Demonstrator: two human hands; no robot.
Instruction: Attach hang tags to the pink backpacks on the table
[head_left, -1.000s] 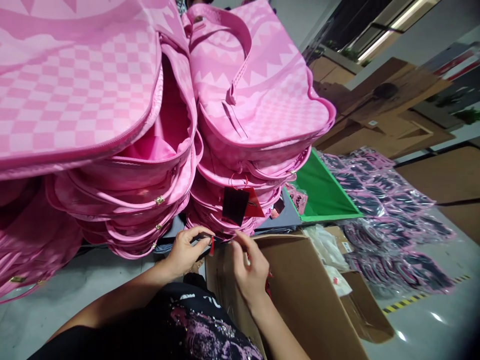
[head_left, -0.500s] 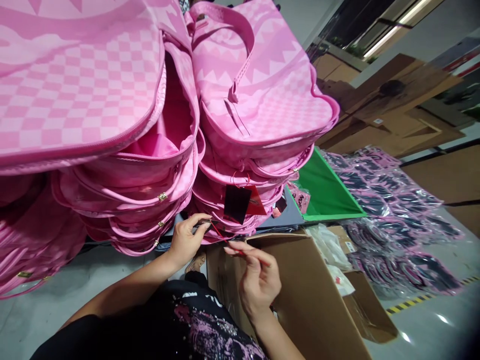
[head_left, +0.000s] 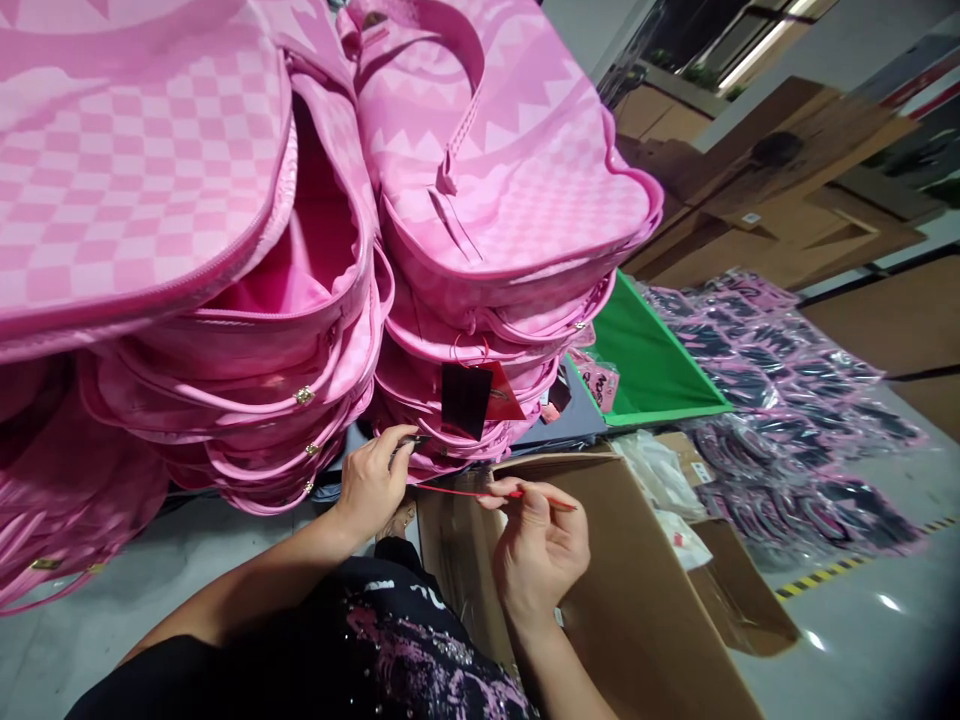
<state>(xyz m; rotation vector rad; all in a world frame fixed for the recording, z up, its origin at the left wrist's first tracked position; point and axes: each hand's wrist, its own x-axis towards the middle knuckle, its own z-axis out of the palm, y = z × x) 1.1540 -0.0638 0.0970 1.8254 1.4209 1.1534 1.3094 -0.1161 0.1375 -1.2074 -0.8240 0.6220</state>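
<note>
From where I stand, the person's right hand (head_left: 544, 545), just below the middle of the frame, has a thin red cord (head_left: 457, 491) pinched between thumb and fingers. The cord runs almost straight leftward to the left hand (head_left: 373, 485), whose thumb and fingertips grip a small dark piece (head_left: 420, 440), seen nearly edge-on, so I can't tell much about it. Just above the hands, at the centre, a black tag (head_left: 465, 402) and a red tag (head_left: 505, 395) hang by a red loop against a pile of pink bags (head_left: 510, 230). Another pink pile (head_left: 142, 190) fills the upper left, its top bag gaping open at the side. Under the right hand stands a cardboard box (head_left: 637, 590); beyond it, right of centre, sits a green bin (head_left: 660, 365), with plastic-wrapped packs (head_left: 780, 385) spread farther right.
</note>
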